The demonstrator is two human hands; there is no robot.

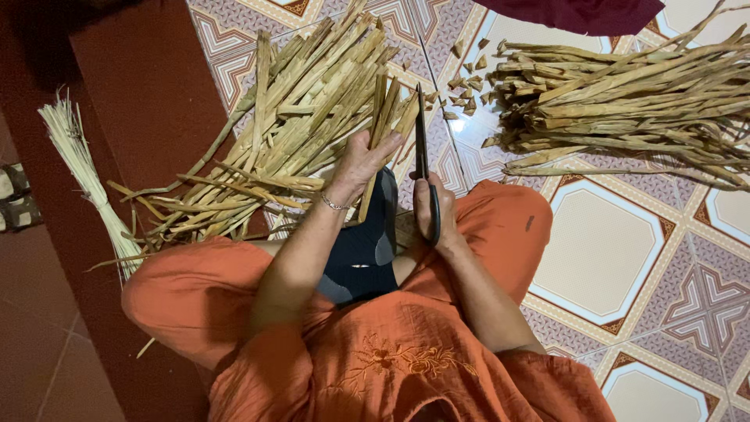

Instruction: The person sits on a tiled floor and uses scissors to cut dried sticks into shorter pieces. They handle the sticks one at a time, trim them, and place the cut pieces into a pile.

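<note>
My left hand (361, 162) grips a small bunch of dry tan strips (387, 117), holding them upright over my lap. My right hand (434, 209) holds black scissors (423, 144) with the blades pointing away from me, just right of the held strips. A large pile of the same dry strips (289, 117) lies on the floor to the left of my hands. Another pile of strips (625, 101) lies at the upper right.
Small cut-off bits (466, 86) are scattered on the patterned tile floor (609, 250) between the piles. A bundle of thin pale fibres (82, 168) lies at the left on a dark red step (148, 86). A dark cushion (363, 250) sits between my orange-clad knees.
</note>
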